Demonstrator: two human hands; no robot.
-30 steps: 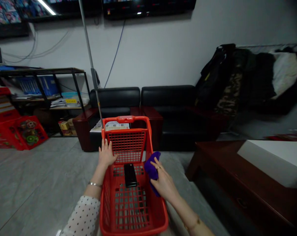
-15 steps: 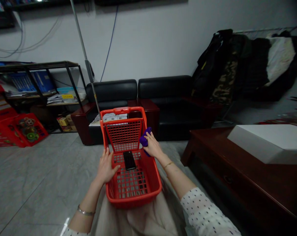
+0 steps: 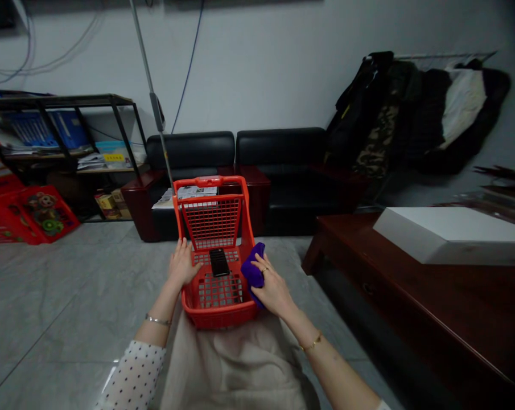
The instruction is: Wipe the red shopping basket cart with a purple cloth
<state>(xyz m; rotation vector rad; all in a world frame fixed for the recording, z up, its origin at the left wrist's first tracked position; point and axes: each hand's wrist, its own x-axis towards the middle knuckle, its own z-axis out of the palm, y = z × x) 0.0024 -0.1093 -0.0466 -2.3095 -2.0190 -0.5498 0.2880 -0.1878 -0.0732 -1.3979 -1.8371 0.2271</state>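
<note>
A red plastic shopping basket [image 3: 218,307] rests on my lap with its handle [image 3: 205,182] raised. A black phone [image 3: 218,262] lies flat on the basket's grid floor. My left hand [image 3: 182,266] grips the basket's left rim, fingers curled over the edge. My right hand [image 3: 271,288] is closed on a purple cloth [image 3: 252,271] and presses it against the basket's right rim. Both sleeves are white with dark dots.
A dark wooden table [image 3: 415,296] with a flat white box [image 3: 449,233] stands at the right. A black sofa [image 3: 248,171] lines the far wall, coats [image 3: 411,119] hang at right, a shelf [image 3: 56,136] and red boxes [image 3: 31,213] stand at left. A metal pole [image 3: 152,97] rises behind the basket.
The basket has shifted on my lap. My right hand with the cloth moved from the upper right corner down along the right rim. My left hand slid forward on the left rim.
</note>
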